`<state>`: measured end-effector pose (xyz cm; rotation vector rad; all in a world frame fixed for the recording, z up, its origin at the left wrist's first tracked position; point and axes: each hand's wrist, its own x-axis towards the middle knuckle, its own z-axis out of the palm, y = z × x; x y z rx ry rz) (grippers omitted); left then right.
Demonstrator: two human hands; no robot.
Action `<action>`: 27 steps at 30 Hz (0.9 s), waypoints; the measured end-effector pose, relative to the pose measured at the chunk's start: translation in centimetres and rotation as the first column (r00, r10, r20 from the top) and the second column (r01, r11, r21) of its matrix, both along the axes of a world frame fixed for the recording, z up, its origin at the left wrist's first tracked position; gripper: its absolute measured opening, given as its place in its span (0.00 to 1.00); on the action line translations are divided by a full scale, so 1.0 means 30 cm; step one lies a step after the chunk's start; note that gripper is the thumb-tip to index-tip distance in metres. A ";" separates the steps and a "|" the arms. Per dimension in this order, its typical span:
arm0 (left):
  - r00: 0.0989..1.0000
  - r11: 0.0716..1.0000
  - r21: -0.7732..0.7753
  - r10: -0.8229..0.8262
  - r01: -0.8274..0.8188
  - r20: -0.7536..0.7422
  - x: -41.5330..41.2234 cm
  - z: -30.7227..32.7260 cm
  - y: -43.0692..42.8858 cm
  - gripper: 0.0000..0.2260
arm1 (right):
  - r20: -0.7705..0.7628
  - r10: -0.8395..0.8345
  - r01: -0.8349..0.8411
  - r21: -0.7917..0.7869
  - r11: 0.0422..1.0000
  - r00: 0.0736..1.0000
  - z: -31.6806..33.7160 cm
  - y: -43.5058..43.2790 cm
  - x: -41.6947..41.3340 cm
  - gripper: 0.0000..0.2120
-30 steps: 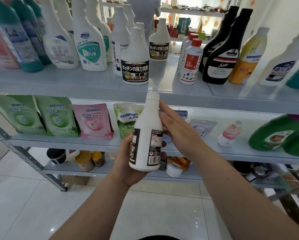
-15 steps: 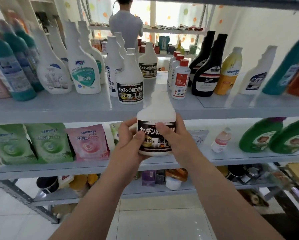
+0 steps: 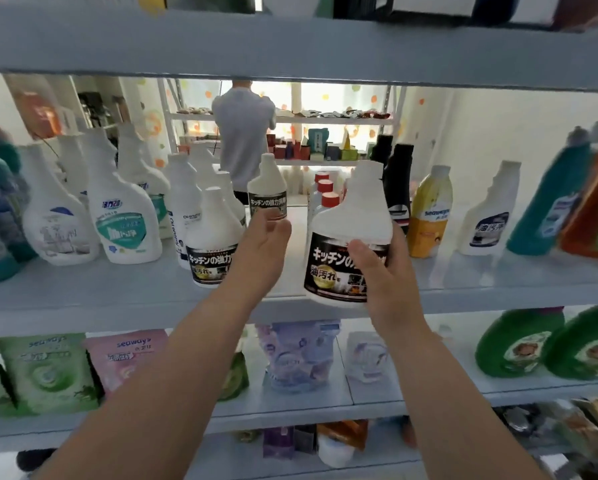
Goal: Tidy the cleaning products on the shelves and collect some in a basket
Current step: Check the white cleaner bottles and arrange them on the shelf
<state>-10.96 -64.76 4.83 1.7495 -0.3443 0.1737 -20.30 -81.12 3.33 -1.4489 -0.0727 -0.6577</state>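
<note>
**Held item.** A white kitchen cleaner bottle (image 3: 353, 209) with a black label in Japanese script is gripped by the right hand (image 3: 391, 278). The thumb is laid across the label front and the fingers are curled round the side at three o'clock. The bottle is upright, slightly tilted, at the front edge of the middle shelf (image 3: 83, 303). Whether its base rests on the shelf cannot be told.

**Left hand.** The left hand (image 3: 259, 251) is raised at nine o'clock of the held bottle, apart from it. Its fingers are loosely spread and nothing is held.

**Middle shelf.** Two matching bottles are noted: one (image 3: 212, 233) just beside the left hand at nine o'clock, and one (image 3: 268, 188) further back at twelve o'clock of that hand. White spray bottles (image 3: 124, 216) stand further toward nine o'clock. Red-capped bottles (image 3: 328, 199) are partly hidden behind the held bottle. At three o'clock of it stand two black bottles (image 3: 398, 181) and a yellow bottle (image 3: 429, 216).

**Lower shelf.** Green refill pouches (image 3: 44, 372) and a pink pouch (image 3: 124, 358) are seen at seven o'clock, and green bottles (image 3: 519, 344) at four o'clock.

**Background.** A person in a grey shirt (image 3: 244, 133) is seen facing away at another rack.
</note>
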 end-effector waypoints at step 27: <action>0.822 0.543 0.660 0.529 -0.520 0.212 0.802 -0.025 -0.254 0.43 | 0.047 0.282 -0.269 -0.184 0.945 0.958 -0.012 -0.344 0.287 0.29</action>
